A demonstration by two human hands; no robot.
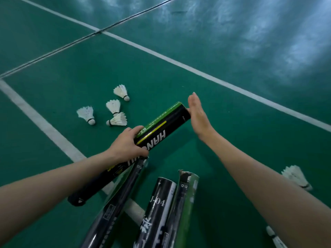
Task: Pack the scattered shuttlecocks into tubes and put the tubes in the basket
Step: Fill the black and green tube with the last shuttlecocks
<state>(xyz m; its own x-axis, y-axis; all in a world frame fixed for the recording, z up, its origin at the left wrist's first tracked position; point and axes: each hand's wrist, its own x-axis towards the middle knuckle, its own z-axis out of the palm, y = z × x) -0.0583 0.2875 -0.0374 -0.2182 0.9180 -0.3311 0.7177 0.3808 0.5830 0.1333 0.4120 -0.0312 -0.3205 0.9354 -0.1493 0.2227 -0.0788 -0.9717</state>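
My left hand [128,144] grips a long black and green shuttlecock tube [161,128] around its middle, holding it slanted above the green court floor. My right hand [198,116] is flat with straight fingers, its palm against the tube's far end. Several white feather shuttlecocks [114,106] lie scattered on the floor beyond the tube, to the left. Another shuttlecock [296,177] lies to the right of my right forearm, and one more [274,237] sits at the bottom right edge. No basket is in view.
Three more dark tubes lie below my arms: a long black one [114,208], a black and white one [158,210] and a green-edged one [186,203]. White court lines [197,70] cross the green floor.
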